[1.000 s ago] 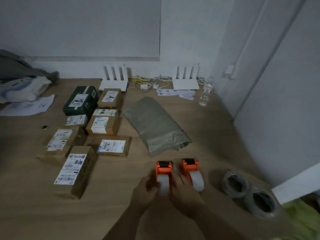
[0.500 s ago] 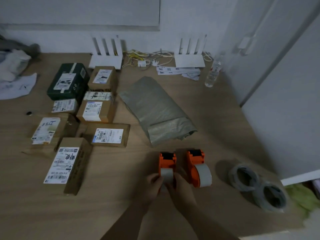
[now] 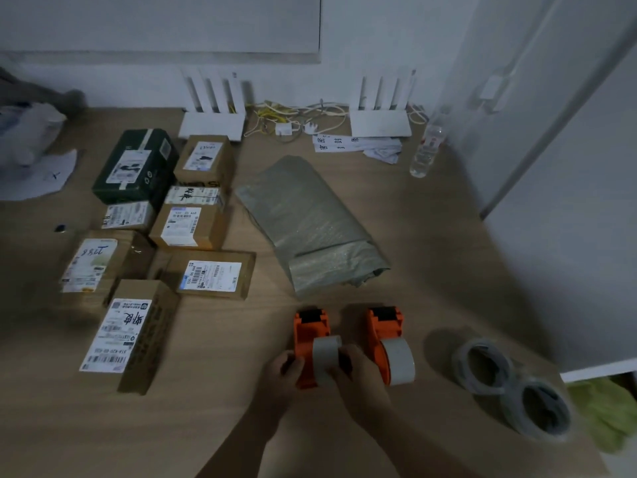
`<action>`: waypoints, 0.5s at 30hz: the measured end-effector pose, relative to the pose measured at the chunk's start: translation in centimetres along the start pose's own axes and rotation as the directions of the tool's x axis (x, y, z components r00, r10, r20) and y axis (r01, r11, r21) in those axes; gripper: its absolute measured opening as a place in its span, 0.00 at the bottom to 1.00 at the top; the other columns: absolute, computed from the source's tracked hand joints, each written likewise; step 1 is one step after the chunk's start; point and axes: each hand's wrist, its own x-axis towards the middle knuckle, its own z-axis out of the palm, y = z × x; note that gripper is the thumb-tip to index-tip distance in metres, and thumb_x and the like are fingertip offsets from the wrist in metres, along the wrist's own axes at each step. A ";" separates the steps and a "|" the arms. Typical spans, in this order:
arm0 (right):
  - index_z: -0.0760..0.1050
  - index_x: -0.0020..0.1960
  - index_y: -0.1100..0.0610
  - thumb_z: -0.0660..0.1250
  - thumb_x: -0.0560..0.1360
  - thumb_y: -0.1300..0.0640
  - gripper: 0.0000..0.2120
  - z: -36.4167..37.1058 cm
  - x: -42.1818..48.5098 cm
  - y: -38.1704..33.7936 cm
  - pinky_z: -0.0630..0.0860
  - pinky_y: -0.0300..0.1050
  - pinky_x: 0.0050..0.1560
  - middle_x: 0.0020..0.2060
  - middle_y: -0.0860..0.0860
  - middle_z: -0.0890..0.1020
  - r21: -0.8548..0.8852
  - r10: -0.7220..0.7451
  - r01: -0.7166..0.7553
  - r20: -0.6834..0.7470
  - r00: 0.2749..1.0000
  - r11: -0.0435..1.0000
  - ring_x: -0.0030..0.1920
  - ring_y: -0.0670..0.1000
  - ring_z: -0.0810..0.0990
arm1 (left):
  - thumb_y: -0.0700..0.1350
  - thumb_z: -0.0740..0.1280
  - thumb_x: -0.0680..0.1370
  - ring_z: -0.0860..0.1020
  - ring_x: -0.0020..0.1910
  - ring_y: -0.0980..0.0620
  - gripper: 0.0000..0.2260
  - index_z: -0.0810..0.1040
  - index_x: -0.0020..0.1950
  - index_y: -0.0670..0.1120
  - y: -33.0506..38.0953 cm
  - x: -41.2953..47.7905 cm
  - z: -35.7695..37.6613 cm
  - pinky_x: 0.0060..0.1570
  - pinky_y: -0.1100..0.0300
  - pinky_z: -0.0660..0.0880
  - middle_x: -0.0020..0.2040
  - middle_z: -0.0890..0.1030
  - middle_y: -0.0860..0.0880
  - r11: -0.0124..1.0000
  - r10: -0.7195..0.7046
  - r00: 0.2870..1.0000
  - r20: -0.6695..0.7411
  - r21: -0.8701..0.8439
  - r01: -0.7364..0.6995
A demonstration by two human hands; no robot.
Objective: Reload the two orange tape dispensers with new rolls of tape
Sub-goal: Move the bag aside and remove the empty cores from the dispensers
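Two orange tape dispensers stand side by side on the wooden table near its front. My left hand (image 3: pixel 284 372) grips the left dispenser (image 3: pixel 308 334) on its left side. My right hand (image 3: pixel 360 374) holds the grey tape roll (image 3: pixel 325 357) mounted in that dispenser from the right. The right dispenser (image 3: pixel 384 334) stands untouched with its own grey roll (image 3: pixel 400 362) on it. Two emptier tape rings lie flat to the right, a nearer one (image 3: pixel 482 365) and one (image 3: pixel 537 410) by the table edge.
Several labelled cardboard boxes (image 3: pixel 203 276) and a dark green box (image 3: pixel 136 167) fill the left half. A grey mailer bag (image 3: pixel 310 224) lies behind the dispensers. Two white routers (image 3: pixel 381 122), cables and a water bottle (image 3: pixel 425 150) sit along the back wall. A white wall bounds the right.
The view has tilted down and nearer. Both hands stay on the left dispenser; it now sits lower on the table with the roll turned more toward me.
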 end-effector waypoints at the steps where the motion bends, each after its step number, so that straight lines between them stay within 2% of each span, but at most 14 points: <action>1: 0.75 0.56 0.51 0.69 0.74 0.58 0.11 -0.5 0.1 -0.2 0.76 0.34 0.51 0.51 0.44 0.80 -0.001 -0.019 0.019 0.011 1.000 1.000 0.53 0.43 0.79 | 0.48 0.66 0.74 0.83 0.39 0.53 0.10 0.84 0.46 0.45 0.2 0.0 -0.1 0.42 0.53 0.78 0.39 0.87 0.47 1.000 0.000 1.000 -0.013 0.020 0.000; 3: 0.75 0.56 0.52 0.68 0.75 0.58 0.10 -1.8 0.4 -1.1 0.73 0.27 0.45 0.47 0.40 0.79 -0.011 -0.093 0.093 0.018 0.995 0.996 0.49 0.39 0.78 | 0.51 0.66 0.72 0.82 0.36 0.59 0.10 0.84 0.45 0.48 0.6 -0.1 0.0 0.40 0.58 0.78 0.36 0.87 0.52 0.999 0.002 1.000 -0.005 0.042 -0.002; 4: 0.75 0.56 0.53 0.68 0.75 0.57 0.11 -2.7 0.6 -1.6 0.73 0.27 0.45 0.46 0.39 0.78 -0.026 -0.144 0.144 0.017 0.989 0.989 0.47 0.38 0.78 | 0.52 0.67 0.71 0.81 0.34 0.62 0.09 0.84 0.44 0.50 0.6 -0.1 0.1 0.38 0.60 0.76 0.35 0.86 0.55 0.998 0.012 1.000 -0.003 0.065 -0.012; 6: 0.76 0.56 0.52 0.69 0.74 0.54 0.11 -4.9 1.4 -2.7 0.76 0.33 0.49 0.47 0.41 0.80 0.009 -0.232 0.232 0.011 0.973 0.973 0.48 0.40 0.80 | 0.48 0.69 0.73 0.79 0.31 0.64 0.04 0.83 0.41 0.51 0.6 -0.2 0.3 0.38 0.60 0.75 0.33 0.86 0.57 0.994 0.018 0.999 -0.034 0.104 -0.015; 7: 0.77 0.55 0.51 0.68 0.73 0.51 0.12 -6.3 2.0 -2.9 0.77 0.39 0.50 0.48 0.42 0.81 0.028 -0.246 0.246 -0.011 0.969 0.969 0.49 0.42 0.81 | 0.42 0.69 0.76 0.80 0.33 0.62 0.07 0.84 0.40 0.51 0.6 -0.3 0.5 0.39 0.60 0.75 0.33 0.86 0.56 0.993 0.009 0.999 -0.052 0.116 -0.003; 8: 0.77 0.55 0.50 0.67 0.74 0.49 0.11 -7.8 2.7 -3.1 0.77 0.43 0.51 0.48 0.43 0.82 0.009 -0.237 0.237 -0.041 0.971 0.971 0.49 0.44 0.81 | 0.38 0.69 0.77 0.81 0.35 0.58 0.10 0.84 0.40 0.51 0.3 -0.2 0.7 0.40 0.61 0.75 0.34 0.86 0.53 0.992 -0.001 0.998 -0.068 0.124 0.010; 10: 0.76 0.55 0.50 0.65 0.76 0.51 0.09 -11.1 4.4 -3.0 0.76 0.47 0.50 0.46 0.45 0.81 -0.102 -0.211 0.200 -0.114 0.971 0.975 0.47 0.47 0.79 | 0.35 0.68 0.77 0.80 0.38 0.53 0.11 0.85 0.40 0.48 0.4 -0.2 1.0 0.39 0.61 0.74 0.34 0.85 0.50 0.990 -0.019 0.995 -0.099 0.138 0.032; 12: 0.75 0.53 0.51 0.64 0.77 0.54 0.06 -14.5 5.9 -1.7 0.75 0.46 0.43 0.44 0.48 0.80 -0.220 -0.183 0.146 -0.157 0.970 0.964 0.44 0.49 0.79 | 0.36 0.68 0.76 0.80 0.38 0.51 0.10 0.83 0.40 0.49 0.8 -0.1 1.3 0.41 0.56 0.75 0.35 0.85 0.51 0.990 -0.051 0.991 -0.120 0.126 0.066; 14: 0.73 0.49 0.54 0.64 0.77 0.56 0.03 -17.5 7.5 0.4 0.70 0.45 0.39 0.42 0.52 0.80 -0.380 -0.150 0.068 -0.189 0.970 0.922 0.43 0.56 0.80 | 0.43 0.72 0.70 0.80 0.41 0.47 0.05 0.78 0.41 0.51 1.6 -0.3 1.9 0.45 0.49 0.76 0.38 0.83 0.50 0.991 -0.051 0.981 -0.189 0.115 0.073; 15: 0.73 0.48 0.56 0.64 0.76 0.57 0.03 -18.7 8.2 1.6 0.71 0.46 0.40 0.43 0.56 0.81 -0.463 -0.143 0.035 -0.200 0.969 0.886 0.45 0.60 0.80 | 0.49 0.71 0.64 0.79 0.42 0.44 0.10 0.75 0.42 0.50 1.9 -0.4 2.1 0.45 0.47 0.77 0.41 0.80 0.47 0.991 -0.023 0.965 -0.261 0.125 0.057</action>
